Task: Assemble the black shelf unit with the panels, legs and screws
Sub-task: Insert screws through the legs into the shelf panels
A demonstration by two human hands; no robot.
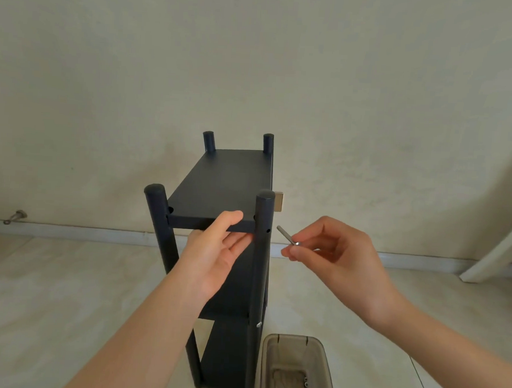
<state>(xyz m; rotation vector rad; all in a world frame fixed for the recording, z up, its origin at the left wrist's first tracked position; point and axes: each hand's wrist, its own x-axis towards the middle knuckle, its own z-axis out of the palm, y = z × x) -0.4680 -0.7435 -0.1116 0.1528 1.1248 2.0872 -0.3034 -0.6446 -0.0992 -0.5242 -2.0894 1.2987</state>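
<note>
The top panel [226, 180] meets the front right leg [259, 268], your left hand [216, 251] gripping its edge beside that leg. Your right hand [334, 251] pinches a screw [286, 235] just right of the leg's hole [268, 230]; let the panel sag and it may cross-thread.

The left grip [213, 257] has its fingertips tucked under the flat black top panel [225, 186], where their ends are hidden. In the right grip [334, 251], the near end of the slim silver metal screw [285, 236] is partly covered by the pinching fingertips. Just beyond the left grip, a small tan block [279, 201] is mostly hidden behind the round black front leg [262, 253]. Below the right grip, the translucent brown plastic tray [326, 363] is cut off by the bottom edge, and the tiny pieces in it are too small to identify. Both forearms also run out of the frame there.
</note>
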